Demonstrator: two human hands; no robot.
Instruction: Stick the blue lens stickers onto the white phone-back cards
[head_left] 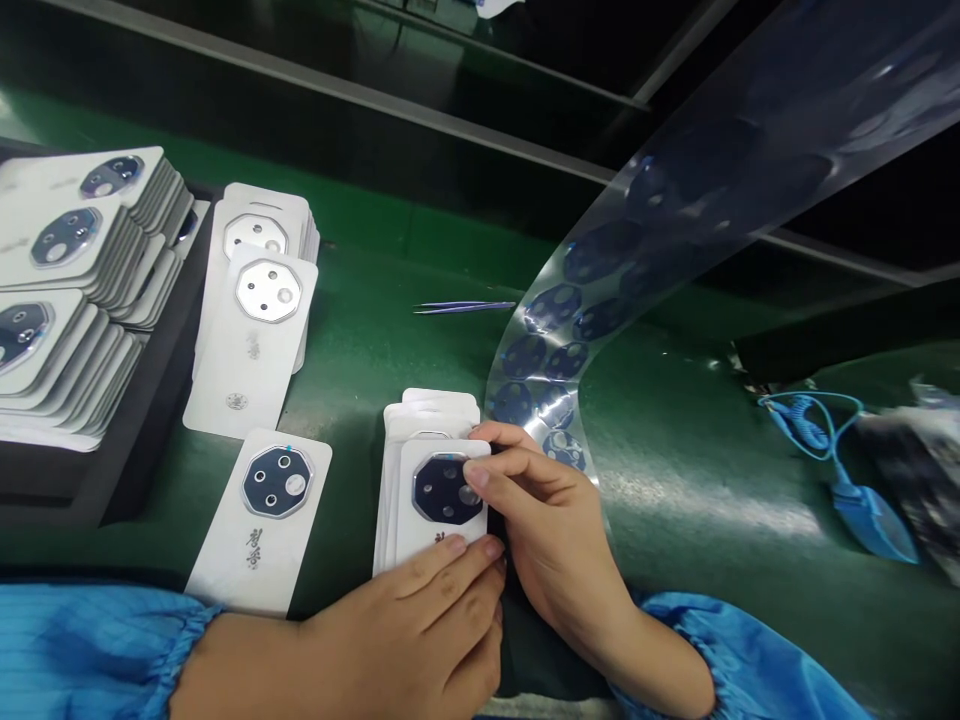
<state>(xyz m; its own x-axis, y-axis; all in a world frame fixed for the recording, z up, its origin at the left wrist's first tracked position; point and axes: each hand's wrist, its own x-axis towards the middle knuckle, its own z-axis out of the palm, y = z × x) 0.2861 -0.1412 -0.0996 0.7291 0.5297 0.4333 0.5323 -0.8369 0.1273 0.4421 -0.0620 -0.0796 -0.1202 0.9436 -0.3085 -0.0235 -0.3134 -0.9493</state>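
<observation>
A stack of white cards [390, 480] lies near the front centre, its top card [409, 545] bearing a dark blue octagonal patch [435, 490] with round holes. My left hand [420, 630] rests across the lower part of that card, fingers stretched and lying flat. My right hand [555, 530] is at the card's upper right edge, thumb and index finger close together over the patch's right side; whether a thin piece is between them is too small to tell. Left of the stack lies a single card [281, 545] with a dark octagon.
More white cards [259, 390] with silver octagons lie behind on the left. A dark tray [142, 430] holds piles of cards. Purple tweezers [465, 307] lie at the centre back. A clear film strip [555, 330] with dark stickers curves up right. A blue coiled cord [806, 425] is far right.
</observation>
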